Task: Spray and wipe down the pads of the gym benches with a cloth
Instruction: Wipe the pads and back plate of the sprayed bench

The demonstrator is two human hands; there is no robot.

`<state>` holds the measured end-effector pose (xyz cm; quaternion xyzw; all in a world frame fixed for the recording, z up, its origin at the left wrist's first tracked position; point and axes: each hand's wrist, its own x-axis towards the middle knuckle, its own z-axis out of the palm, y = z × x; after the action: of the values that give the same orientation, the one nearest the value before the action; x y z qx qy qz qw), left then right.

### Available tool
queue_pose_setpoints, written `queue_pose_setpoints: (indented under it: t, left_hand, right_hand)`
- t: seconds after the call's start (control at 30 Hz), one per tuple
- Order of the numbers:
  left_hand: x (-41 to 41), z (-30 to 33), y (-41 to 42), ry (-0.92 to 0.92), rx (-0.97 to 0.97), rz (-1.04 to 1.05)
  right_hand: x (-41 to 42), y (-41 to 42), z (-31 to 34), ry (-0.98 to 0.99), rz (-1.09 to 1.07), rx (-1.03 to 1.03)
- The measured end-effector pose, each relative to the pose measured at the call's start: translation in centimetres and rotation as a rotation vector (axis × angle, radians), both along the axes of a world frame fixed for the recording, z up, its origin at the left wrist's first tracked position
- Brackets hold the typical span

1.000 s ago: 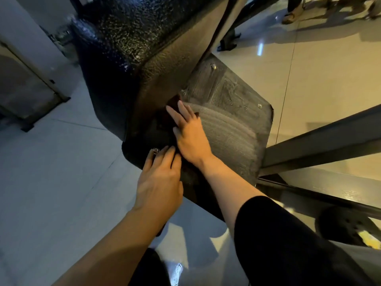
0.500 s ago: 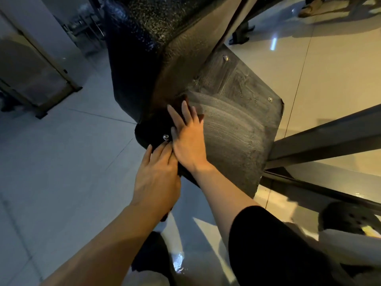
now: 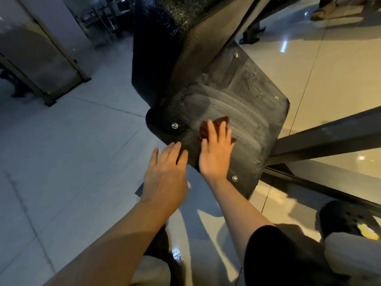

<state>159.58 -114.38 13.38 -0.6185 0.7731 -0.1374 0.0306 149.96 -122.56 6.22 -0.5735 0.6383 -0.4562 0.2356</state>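
Two hands: left, right; one cloth; four bolts.

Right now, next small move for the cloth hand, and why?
Probably sweep the right hand, flat on the brown cloth, up toward the board's upper right. Arc-shaped wipe streaks cover the middle, while the patch near the top bolt shows only patchy smears.

The right hand now presses the reddish cloth further right on the board, while the left hand lifts off its edge.
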Motion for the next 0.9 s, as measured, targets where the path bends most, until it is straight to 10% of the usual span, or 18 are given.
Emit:
queue_pose_setpoints:
  t: [0.17,0.43,0.73,0.9]
  left_hand:
    - [1.1,-0.8,0.2,0.070,-0.067,0.007]
    - [0.2,-1.7,1.6,0.107,-0.048,0.038]
    - [1.6,-1.0,2.6,0.190,-0.070,0.125]
    - [0.6,-1.3,2.3,0.237,-0.063,0.102]
  right_hand:
    - [1.3,1.8,0.8,0.084,0.283,-0.177]
    - [-2.9,4.4,-3.9,0.023,-0.176,0.266]
    - [1.1,4.3,-0.3,0.079,0.410,-0.236]
    - [-2.9,4.4,-3.5,-0.070,0.052,0.055]
